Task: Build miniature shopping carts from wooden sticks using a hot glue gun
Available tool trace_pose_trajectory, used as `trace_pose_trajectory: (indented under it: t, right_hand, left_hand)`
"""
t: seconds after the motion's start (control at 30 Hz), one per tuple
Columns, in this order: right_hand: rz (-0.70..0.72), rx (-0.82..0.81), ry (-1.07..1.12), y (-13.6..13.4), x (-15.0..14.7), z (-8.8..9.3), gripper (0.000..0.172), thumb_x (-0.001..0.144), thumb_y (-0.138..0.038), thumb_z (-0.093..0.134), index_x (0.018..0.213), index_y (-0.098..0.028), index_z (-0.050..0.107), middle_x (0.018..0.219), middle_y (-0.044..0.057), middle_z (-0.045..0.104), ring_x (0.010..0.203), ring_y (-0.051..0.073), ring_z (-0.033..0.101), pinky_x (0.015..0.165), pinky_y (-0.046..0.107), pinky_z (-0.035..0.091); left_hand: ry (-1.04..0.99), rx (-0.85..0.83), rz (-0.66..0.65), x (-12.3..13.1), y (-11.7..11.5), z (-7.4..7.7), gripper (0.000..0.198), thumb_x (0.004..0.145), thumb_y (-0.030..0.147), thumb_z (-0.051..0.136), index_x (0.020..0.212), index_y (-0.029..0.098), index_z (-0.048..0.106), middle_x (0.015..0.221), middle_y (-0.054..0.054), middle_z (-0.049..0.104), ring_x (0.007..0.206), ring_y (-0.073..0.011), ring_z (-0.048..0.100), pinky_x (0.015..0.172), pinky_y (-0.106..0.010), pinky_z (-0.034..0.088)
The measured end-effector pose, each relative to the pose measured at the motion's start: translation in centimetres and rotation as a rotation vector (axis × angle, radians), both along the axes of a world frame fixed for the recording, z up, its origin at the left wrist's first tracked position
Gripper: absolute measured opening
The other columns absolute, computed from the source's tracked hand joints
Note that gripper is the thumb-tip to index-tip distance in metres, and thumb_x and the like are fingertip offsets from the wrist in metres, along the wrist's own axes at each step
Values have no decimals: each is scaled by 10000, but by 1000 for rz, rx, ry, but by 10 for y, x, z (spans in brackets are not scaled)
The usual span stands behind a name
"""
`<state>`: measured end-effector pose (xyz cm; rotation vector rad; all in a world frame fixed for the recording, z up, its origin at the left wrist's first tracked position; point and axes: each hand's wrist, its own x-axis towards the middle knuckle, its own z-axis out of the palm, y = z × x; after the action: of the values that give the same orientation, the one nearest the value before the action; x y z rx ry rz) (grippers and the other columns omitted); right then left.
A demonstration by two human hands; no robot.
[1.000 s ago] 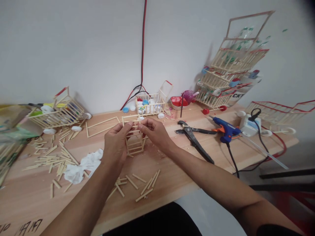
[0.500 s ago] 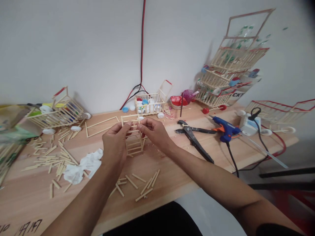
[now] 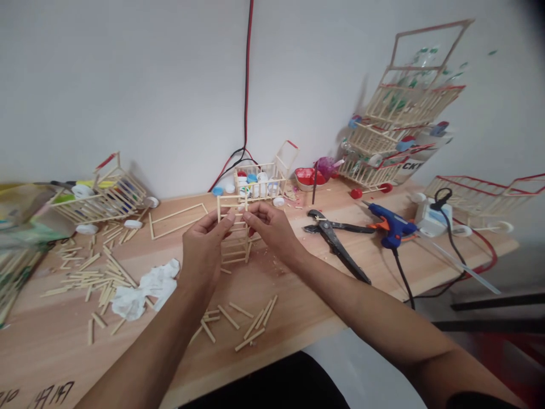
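Between my hands stands a small slatted frame of wooden sticks [image 3: 234,250], upright above the table. My left hand [image 3: 205,241] pinches its left side, thumb over a crosspiece. With thumb and fingers closed, my right hand [image 3: 272,227] grips the frame's right side near the same height. Parts of the frame are hidden behind my fingers. Short loose sticks [image 3: 255,321] lie on the table in front of it. Behind it, a little stick cart [image 3: 261,180] holds white, blue and red bottle caps.
To the right lie black-handled pliers [image 3: 336,241] and a blue glue gun [image 3: 392,224] with its cord. Stacked stick carts [image 3: 395,125] rise at the back right. On the left are a stick pile [image 3: 102,272], crumpled tissue [image 3: 147,289], a flat rectangular frame [image 3: 179,221] and another cart [image 3: 102,199].
Both hands and the held stick frame have shifted slightly to the right in view, and the frame has turned a little. The grip stays on its two sides.
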<state>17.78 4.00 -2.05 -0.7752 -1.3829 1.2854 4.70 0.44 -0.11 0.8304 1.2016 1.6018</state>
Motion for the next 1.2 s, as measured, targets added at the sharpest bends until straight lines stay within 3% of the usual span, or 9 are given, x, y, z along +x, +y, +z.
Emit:
trace_pose_trajectory:
  t: [0.33, 0.57, 0.7, 0.8, 0.93, 1.2]
  right_hand:
    - [-9, -43, -12, 2, 1, 0, 302, 751, -457, 687, 776, -179, 571, 729, -13, 572, 629, 99, 535, 561, 237, 494]
    - [50, -107, -43, 8, 9, 8, 426, 765, -562, 645, 952, -180, 625, 917, 58, 641, 820, 156, 592, 606, 252, 502]
    - [19, -62, -103, 9, 16, 16, 372, 777, -480, 671, 1010, -193, 626, 1048, 61, 661, 923, 153, 601, 716, 255, 481]
    - [51, -18, -180, 11, 20, 17, 309, 781, -449, 676, 926, -180, 634, 942, 36, 671, 847, 135, 594, 754, 261, 458]
    - [73, 34, -276, 14, 24, 16, 324, 754, -480, 685, 781, -166, 608, 767, 7, 625, 727, 125, 548, 678, 253, 422]
    - [63, 122, -376, 14, 26, 16, 297, 800, -442, 621, 743, -150, 625, 702, -5, 567, 650, 107, 461, 614, 246, 353]
  left_hand:
    - [-189, -7, -7, -7, 5, -2, 300, 526, 267, 873, 719, 127, 691, 685, 1, 675, 633, -93, 587, 621, -213, 451]
    - [-69, 29, 12, -11, 5, 0, 270, 571, 271, 853, 765, 141, 718, 685, 2, 680, 597, -93, 582, 600, -221, 459]
    - [133, 42, -24, -11, 2, 2, 219, 618, 286, 828, 771, 156, 737, 667, 1, 675, 570, -98, 569, 548, -217, 445]
    - [272, 41, -62, -9, 0, 4, 194, 648, 301, 806, 767, 161, 746, 656, -8, 678, 543, -106, 565, 526, -226, 444]
    - [389, 37, -71, -7, -3, 6, 178, 657, 304, 791, 760, 164, 750, 638, -17, 684, 512, -112, 558, 515, -235, 448]
    - [463, 70, -68, -9, -1, 1, 194, 690, 322, 771, 818, 177, 760, 649, -10, 693, 488, -109, 562, 481, -225, 457]
